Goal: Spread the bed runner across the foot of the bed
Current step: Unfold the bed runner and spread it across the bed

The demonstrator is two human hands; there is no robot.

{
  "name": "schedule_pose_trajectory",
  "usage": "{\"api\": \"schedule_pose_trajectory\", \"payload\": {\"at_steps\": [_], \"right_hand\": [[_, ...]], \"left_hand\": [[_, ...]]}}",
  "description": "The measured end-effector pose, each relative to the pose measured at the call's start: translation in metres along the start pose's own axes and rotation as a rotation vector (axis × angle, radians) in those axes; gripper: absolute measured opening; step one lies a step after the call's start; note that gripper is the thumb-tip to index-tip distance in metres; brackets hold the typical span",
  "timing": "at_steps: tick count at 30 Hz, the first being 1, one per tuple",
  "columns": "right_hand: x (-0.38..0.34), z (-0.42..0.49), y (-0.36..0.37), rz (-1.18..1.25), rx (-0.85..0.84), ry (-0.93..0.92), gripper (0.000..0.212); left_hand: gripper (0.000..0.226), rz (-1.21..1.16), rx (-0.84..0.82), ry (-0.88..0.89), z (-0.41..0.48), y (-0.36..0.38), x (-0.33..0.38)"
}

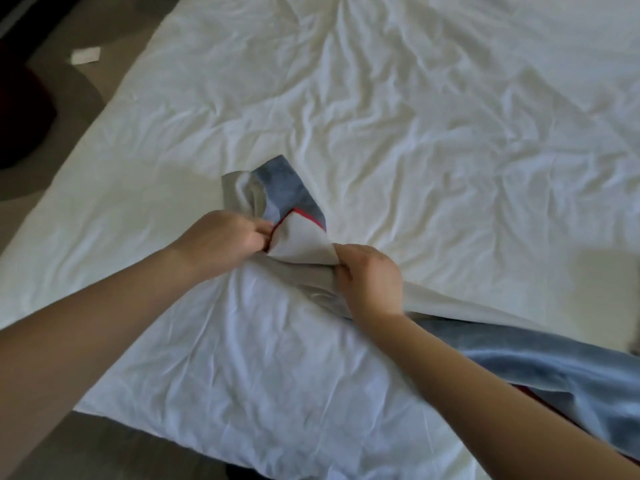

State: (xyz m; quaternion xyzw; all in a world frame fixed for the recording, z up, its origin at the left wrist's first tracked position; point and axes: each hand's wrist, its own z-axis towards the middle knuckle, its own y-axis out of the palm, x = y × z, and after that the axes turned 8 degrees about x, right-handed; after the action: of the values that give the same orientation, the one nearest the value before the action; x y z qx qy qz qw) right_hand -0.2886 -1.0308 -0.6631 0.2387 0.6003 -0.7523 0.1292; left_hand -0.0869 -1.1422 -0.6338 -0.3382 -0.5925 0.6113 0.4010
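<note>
Wrinkled white bed (398,109) fills view. Your left hand (225,239) and right hand (369,278) each pinch the bunched runner (540,372) mid-bed, trailing near right. Soft, limp cloth; take it at the corners.

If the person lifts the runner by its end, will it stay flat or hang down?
Probably floppy: the runner folds and twists between the left hand and right hand. Its blue face looks plush, so it may cling to the sheet rather than slide. It seems light, since finger pinches hold it.
</note>
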Motion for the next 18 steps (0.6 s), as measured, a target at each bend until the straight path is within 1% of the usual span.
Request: {"api": "schedule_pose_trajectory", "payload": {"at_steps": [2,4,5,6,7,8,10,14,16,18], "right_hand": [[-0.021,-0.014,0.008,0.024,0.052,-0.094,0.024],[-0.042,-0.030,0.020,0.048,0.083,-0.116,0.021],[-0.052,-0.038,0.027,0.057,0.087,-0.112,0.018],[-0.062,-0.045,0.035,0.058,0.082,-0.100,0.018],[-0.072,-0.052,0.043,0.046,0.074,-0.083,0.020],[-0.082,-0.058,0.051,0.030,0.070,-0.071,0.022],[-0.103,-0.069,0.066,0.005,0.065,-0.057,0.025],[-0.147,-0.077,0.089,-0.012,0.052,-0.041,0.024],[-0.171,-0.075,0.100,0.001,0.069,-0.031,0.021],[-0.195,-0.068,0.110,0.011,0.120,-0.008,0.019]], "left_hand": [[0.018,-0.046,0.007,-0.021,-0.022,-0.002,-0.004],[0.024,-0.104,-0.038,-0.038,-0.046,-0.002,-0.010],[0.030,-0.116,-0.091,-0.022,-0.058,0.000,-0.014],[0.035,-0.132,-0.133,-0.050,-0.068,0.002,-0.018],[0.035,-0.183,-0.165,-0.153,-0.078,0.004,-0.023],[0.032,-0.211,-0.163,-0.289,-0.086,0.006,-0.027],[0.029,-0.288,-0.151,-0.410,-0.108,0.020,-0.039],[0.024,-0.363,-0.212,-0.556,-0.137,0.010,-0.060],[0.022,-0.349,-0.229,-0.559,-0.145,-0.004,-0.072],[0.023,-0.352,-0.187,-0.561,-0.150,-0.014,-0.089]]}}
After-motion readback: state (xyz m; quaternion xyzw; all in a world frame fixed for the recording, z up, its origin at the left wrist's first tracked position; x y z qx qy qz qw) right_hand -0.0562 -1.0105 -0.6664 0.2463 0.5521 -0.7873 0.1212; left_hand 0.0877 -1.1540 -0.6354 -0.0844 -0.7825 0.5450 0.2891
